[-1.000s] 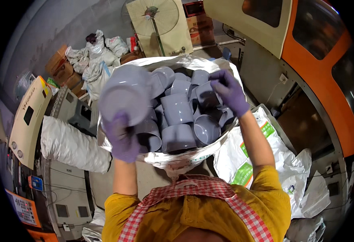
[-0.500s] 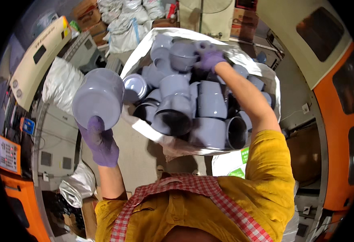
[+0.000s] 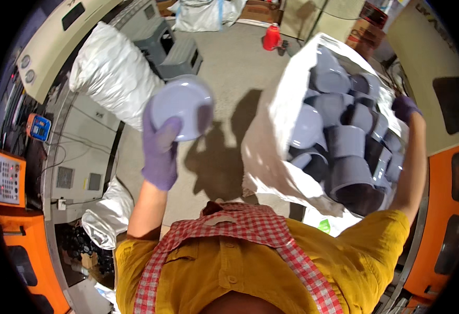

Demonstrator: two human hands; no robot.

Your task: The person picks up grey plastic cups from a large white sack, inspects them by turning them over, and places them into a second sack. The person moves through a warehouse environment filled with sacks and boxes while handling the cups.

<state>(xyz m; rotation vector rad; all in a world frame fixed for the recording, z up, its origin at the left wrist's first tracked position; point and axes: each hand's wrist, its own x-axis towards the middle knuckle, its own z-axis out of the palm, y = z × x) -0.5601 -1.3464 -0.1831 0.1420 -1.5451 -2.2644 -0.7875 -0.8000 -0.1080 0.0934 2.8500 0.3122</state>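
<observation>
My left hand, in a purple glove, holds a grey-blue plastic pot off to the left of the sack. The pot's round base faces up at me, and my thumb presses against it. To the right stands a large white woven sack with its mouth wide. Several like pots are heaped inside it, lying at various angles, some showing dark insides. My right hand, also gloved in purple, is at the sack's far right rim. Its fingers look curled in, and what they grip is hidden.
A full white sack leans by a grey step stool at the left. A red bottle stands on the floor beyond. Orange-and-cream machines flank both sides, with a control panel at the left. A crumpled white bag lies near me.
The view has swung left, so the sack now appears further right. My right hand has left the pots for the sack's right rim. My left hand still holds its pot, now lower in the view.
</observation>
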